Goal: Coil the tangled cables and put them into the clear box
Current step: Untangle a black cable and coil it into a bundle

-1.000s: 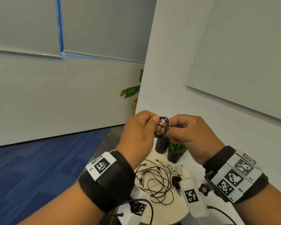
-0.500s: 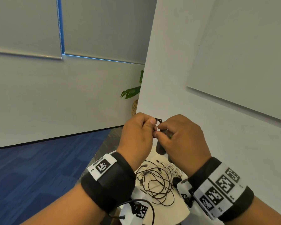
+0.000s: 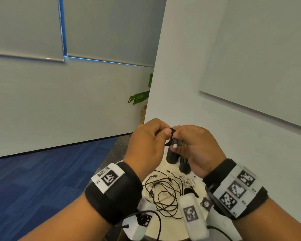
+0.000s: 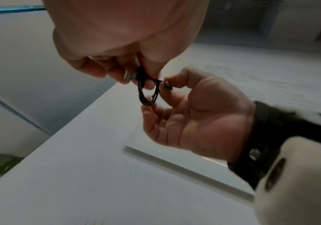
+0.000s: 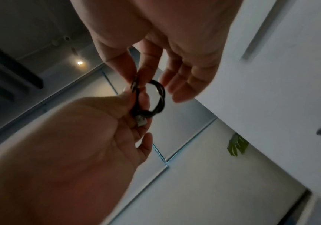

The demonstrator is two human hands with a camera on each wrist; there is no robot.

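Observation:
A thin black cable wound into a small coil [image 3: 171, 131] [image 4: 147, 97] [image 5: 160, 97] is held up in the air between both hands, above the table. My left hand [image 3: 166, 134] [image 4: 142, 74] [image 5: 136, 100] pinches the coil beside its silver USB plug [image 5: 141, 121]. My right hand [image 3: 177, 136] [image 4: 165, 84] [image 5: 136, 79] pinches the cable's other end against the coil with thumb and forefinger, its other fingers loosely spread. Below lies a tangle of black cables [image 3: 163, 193] and white cables [image 3: 182, 178] on the round white table [image 3: 170, 229]. No clear box is in view.
Two black plant pots [image 3: 172, 155] stand at the table's far side, close to a white wall on the right. A leafy plant [image 3: 139, 97] stands behind the wall corner. Blue carpet lies to the left. The white camera packs [image 3: 191, 213] hang under my wrists.
The coil showed as an open ring between the hands; now both hands have closed in over it and squeeze it narrower. My right wrist swung left and down, then partly back.

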